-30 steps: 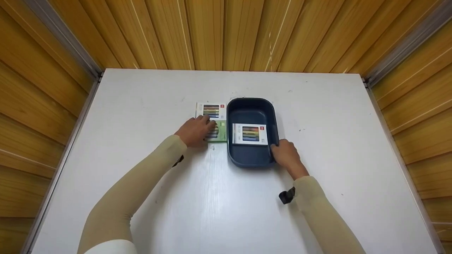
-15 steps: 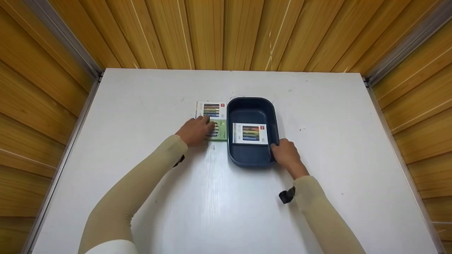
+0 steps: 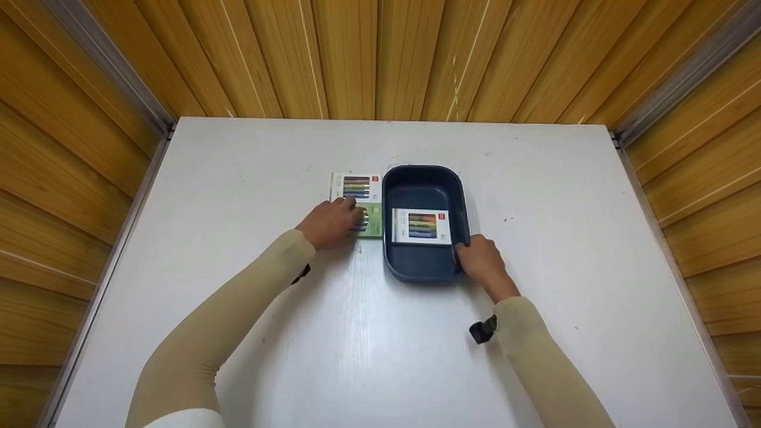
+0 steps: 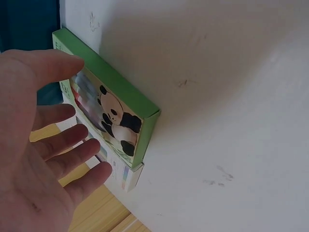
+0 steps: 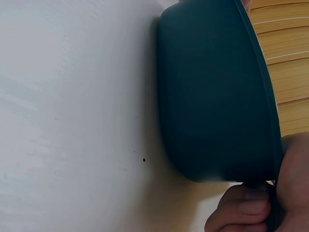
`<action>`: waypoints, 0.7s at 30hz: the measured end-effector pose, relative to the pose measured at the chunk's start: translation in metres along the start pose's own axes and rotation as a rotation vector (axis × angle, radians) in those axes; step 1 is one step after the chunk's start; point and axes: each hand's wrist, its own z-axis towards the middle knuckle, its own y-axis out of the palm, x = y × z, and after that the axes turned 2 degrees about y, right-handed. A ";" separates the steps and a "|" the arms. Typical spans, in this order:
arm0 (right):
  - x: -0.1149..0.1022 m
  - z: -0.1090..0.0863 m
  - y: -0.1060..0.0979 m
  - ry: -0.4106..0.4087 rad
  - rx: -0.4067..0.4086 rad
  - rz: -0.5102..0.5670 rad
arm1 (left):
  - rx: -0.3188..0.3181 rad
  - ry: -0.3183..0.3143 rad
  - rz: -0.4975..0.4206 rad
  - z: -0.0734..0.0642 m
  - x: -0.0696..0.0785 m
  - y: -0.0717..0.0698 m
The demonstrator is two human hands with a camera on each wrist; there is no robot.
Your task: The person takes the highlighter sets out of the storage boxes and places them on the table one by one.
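My left hand (image 3: 330, 224) rests over a green box (image 3: 374, 221), covering its left part. In the left wrist view the box shows a panda picture (image 4: 116, 116) and a window with coloured sticks; my thumb tip is at its edge and the fingers are loosely extended. A white box with a window of coloured sticks (image 3: 357, 186) lies directly beyond it. On the right, my right hand (image 3: 483, 260) grips the rim of a dark blue basin (image 3: 422, 264), thumb inside and fingers outside. Inside the basin lies another white box with coloured sticks (image 3: 421, 226).
All of this stands on a white table (image 3: 368, 356), the boxes close along the basin's left side. Wood-look panels (image 3: 345, 59) rise behind the table and at both sides, with metal posts (image 3: 660, 77) at the corners.
My left hand has shifted very slightly to the right over the green box. The right hand, the basin and the boxes look the same.
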 end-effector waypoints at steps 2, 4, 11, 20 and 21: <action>0.000 0.000 0.000 -0.003 -0.003 0.001 | 0.009 -0.003 -0.013 -0.001 0.001 -0.002; 0.000 0.000 0.001 -0.004 -0.002 -0.002 | 0.016 -0.002 -0.030 -0.001 0.002 -0.004; 0.000 0.001 0.000 -0.009 0.009 -0.016 | 0.050 0.018 -0.021 -0.002 0.008 -0.012; 0.001 0.000 0.001 -0.003 0.000 -0.013 | 0.080 0.040 -0.030 0.001 0.013 -0.018; 0.001 0.000 0.001 -0.004 0.002 -0.014 | 0.087 0.042 -0.029 0.002 0.013 -0.018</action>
